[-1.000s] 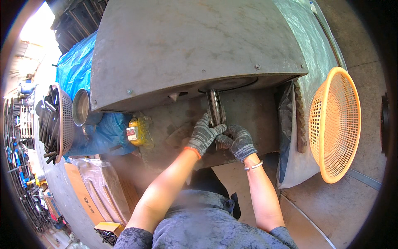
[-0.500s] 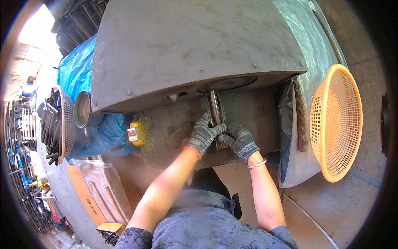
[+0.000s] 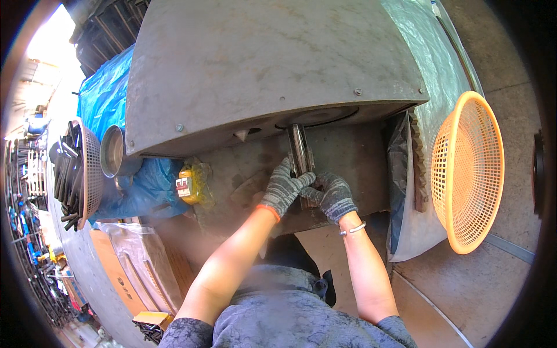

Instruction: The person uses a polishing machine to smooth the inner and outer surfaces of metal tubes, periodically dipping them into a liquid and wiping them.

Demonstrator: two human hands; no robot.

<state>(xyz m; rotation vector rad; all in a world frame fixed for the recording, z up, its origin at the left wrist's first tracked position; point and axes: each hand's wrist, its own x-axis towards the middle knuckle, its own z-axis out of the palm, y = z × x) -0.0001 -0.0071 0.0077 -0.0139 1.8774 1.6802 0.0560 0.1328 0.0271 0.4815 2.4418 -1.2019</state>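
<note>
A shiny metal trough-like rest (image 3: 299, 144) runs from under the grey machine housing (image 3: 272, 64) toward me, and its near part is covered by my hands. My left hand (image 3: 284, 187), in a grey striped knit glove with an orange cuff, is closed at the rest's left side, its thumb across the top. From the right, my right hand (image 3: 332, 196), gloved alike, is closed with its fingertips meeting the left thumb at the rest's near end. Whatever is pinched between the fingers is hidden. Behind the rest, a dark round disc edge (image 3: 325, 118) shows under the housing.
An orange plastic basket (image 3: 440, 180) stands at the right beside plastic sheeting (image 3: 415, 223). At the left are a basket of black rods (image 3: 93, 174), a metal bowl (image 3: 110, 152), blue sheeting (image 3: 136, 200) and a yellow package (image 3: 199, 184). A cardboard piece (image 3: 116, 269) lies lower left.
My right hand and wrist have shifted slightly left, closer to the left hand. The left hand keeps its place on the rest; the whole view has moved a little.
</note>
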